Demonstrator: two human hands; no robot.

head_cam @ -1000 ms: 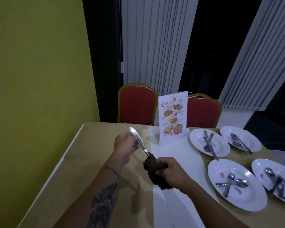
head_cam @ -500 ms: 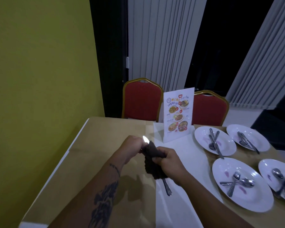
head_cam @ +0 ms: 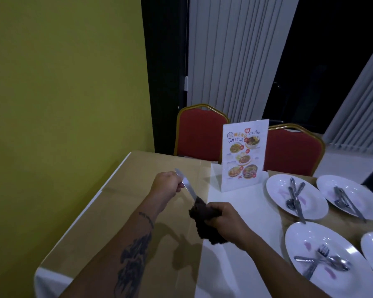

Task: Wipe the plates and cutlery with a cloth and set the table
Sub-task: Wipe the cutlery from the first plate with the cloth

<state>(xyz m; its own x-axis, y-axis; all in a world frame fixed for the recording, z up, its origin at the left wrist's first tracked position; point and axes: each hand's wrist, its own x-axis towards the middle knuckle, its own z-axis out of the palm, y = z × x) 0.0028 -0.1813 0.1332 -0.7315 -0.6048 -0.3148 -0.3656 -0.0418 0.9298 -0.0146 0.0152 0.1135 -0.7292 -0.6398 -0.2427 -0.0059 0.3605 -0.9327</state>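
Table (head_cam: pixel 121 211), tan and white covering. Two red chairs (head_cam: pixel 202 136) at far edge. Four white plates (head_cam: pixel 276 190) at right, pink smears on them, each with crossed cutlery (head_cam: pixel 295 198). Menu stand (head_cam: pixel 243 155) upright, just left of far plates. Left hand (head_cam: pixel 166 186) curled round knife (head_cam: pixel 188 189), tilted above table. Right hand (head_cam: pixel 226 220) clenched on dark cloth (head_cam: pixel 202 224), bunched round knife's lower end, probably the handle, hidden.

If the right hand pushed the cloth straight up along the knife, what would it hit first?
Most likely the left hand, which grips the knife just above the cloth.
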